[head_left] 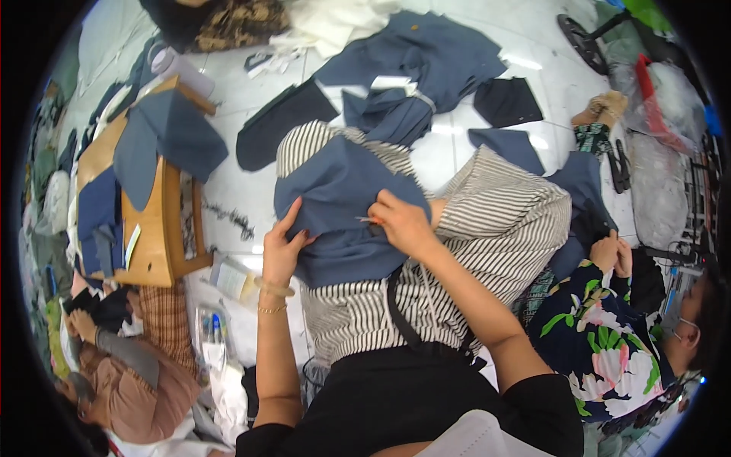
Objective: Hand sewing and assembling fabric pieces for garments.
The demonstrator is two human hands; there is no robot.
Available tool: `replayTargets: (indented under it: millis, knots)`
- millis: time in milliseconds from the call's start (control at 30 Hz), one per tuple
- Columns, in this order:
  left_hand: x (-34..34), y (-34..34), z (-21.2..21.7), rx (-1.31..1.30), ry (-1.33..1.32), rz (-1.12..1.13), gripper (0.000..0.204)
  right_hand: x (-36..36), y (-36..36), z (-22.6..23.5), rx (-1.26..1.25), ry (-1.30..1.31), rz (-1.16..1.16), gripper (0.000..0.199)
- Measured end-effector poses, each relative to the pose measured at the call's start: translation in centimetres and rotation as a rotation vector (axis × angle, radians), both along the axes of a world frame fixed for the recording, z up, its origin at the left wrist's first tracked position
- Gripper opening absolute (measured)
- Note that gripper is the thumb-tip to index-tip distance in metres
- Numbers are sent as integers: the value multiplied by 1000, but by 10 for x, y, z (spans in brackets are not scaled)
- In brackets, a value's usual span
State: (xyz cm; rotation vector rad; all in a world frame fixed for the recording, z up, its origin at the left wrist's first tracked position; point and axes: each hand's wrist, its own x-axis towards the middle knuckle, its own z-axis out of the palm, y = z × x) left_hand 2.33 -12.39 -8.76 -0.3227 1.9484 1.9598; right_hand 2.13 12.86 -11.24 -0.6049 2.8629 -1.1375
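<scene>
Trimming appears underway (remainder unclear): right hand [403, 222] grips orange tool [375, 221] at blue cloth [335, 179]; left hand [282, 250] rests on it, fingers spread.

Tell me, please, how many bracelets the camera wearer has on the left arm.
2: a pale bangle nearer the left hand, and a thin gold chain bracelet just beyond it, farther from the fingers. No others show.

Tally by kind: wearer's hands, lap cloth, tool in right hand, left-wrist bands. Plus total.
Hands: 2 (left hand, right hand)
Lap cloth, blue-grey: 1
Orange tool: 1
Left-wrist bands: 2 (thick band, thin chain)
Total: 6
</scene>
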Motion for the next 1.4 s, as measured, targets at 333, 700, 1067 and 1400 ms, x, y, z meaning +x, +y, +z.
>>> replayTargets:
  millis: [333,700,1067,1400]
  knots:
    - [6,-2,-1,23,52,-19,60,-1,29,12,-125,-157,-220,14]
    - [2,1,3,-22,66,-67,46,-12,30,-2,-252,-249,-189,8]
    - [7,21,-11,-197,175,-53,42,-11,29,12,-181,-153,-218,13]
    - [6,23,-6,-239,170,-73,49,-3,25,-12,-233,-278,-194,7]
